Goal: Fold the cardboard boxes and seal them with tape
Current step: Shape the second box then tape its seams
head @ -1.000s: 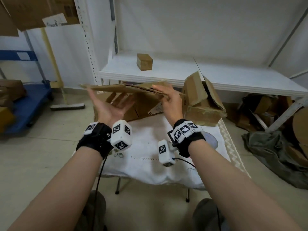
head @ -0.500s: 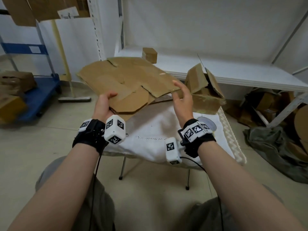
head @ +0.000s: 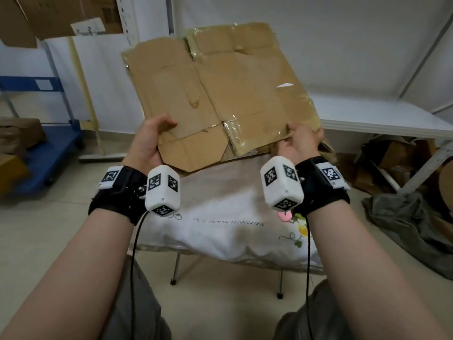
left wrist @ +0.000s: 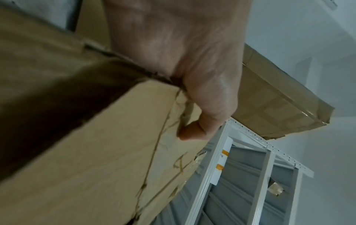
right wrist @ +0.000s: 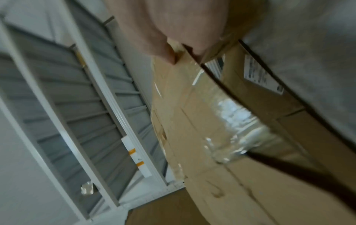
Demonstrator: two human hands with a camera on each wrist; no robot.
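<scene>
The person holds a flattened box (head: 220, 94) up in front of them, tilted back so that its broad face is toward the head camera. It hangs in the air above the desk (head: 220, 217), which is draped in a white cloth (head: 232, 231) with a small embroidered flower. The left hand (head: 149, 143) grips the box's lower left edge, thumb curled over the front face and fingers behind it; the left wrist view shows the thumb (left wrist: 194, 132) pressed on the cardboard beside a crease. The right hand (head: 302, 141) pinches the lower right corner, thumb on the front, where glossy old tape (head: 247, 133) covers the flap. In the right wrist view that corner splits into two layers, and the far layer carries a white label (right wrist: 262, 74). Behind the box runs a white shelf (head: 382, 119). A blue cart (head: 51, 148) stands at the left, and more cardboard lies under the shelf at the right.
</scene>
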